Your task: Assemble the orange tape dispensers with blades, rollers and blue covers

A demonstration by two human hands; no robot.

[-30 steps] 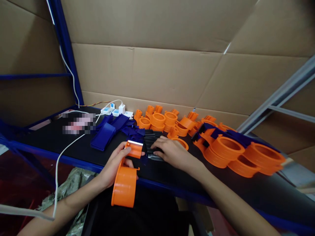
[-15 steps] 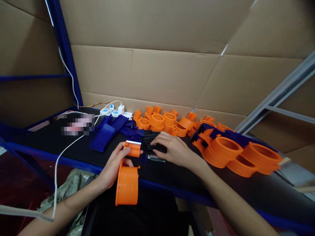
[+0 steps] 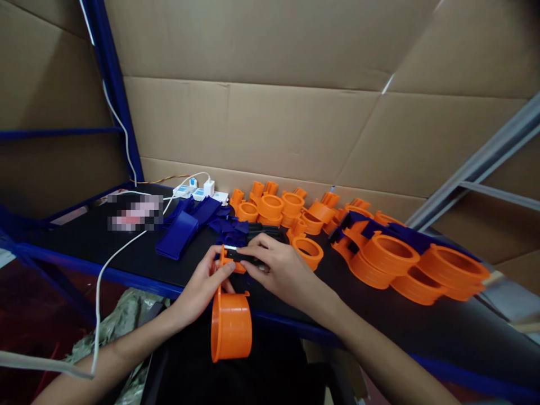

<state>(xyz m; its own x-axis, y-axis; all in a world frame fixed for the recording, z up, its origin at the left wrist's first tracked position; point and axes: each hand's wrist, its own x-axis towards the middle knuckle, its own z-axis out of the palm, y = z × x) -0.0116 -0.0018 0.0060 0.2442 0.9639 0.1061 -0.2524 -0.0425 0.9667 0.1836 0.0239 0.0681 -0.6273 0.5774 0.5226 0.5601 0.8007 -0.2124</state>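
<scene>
My left hand grips an orange plastic tape dispenser by its upper end, thumb on the near face. Its wide ring hangs below the hand, over the table's front edge. A white toothed blade shows along the top of the dispenser. My right hand pinches a black plastic piece against the dispenser's upper end, just below the blade. Fingers partly cover the piece, so I cannot tell how far it sits inside. Behind the right hand lie more black pieces.
Several orange dispensers stand along the cardboard wall, with more at the right, some bearing blue parts. Flat blue plates lie left of centre near a white power strip. A white cable crosses the table's left side.
My right hand has moved left from the black pieces, carrying one to the dispenser. The dispenser in my left hand has shifted slightly right and turned, showing more of its ring opening.
</scene>
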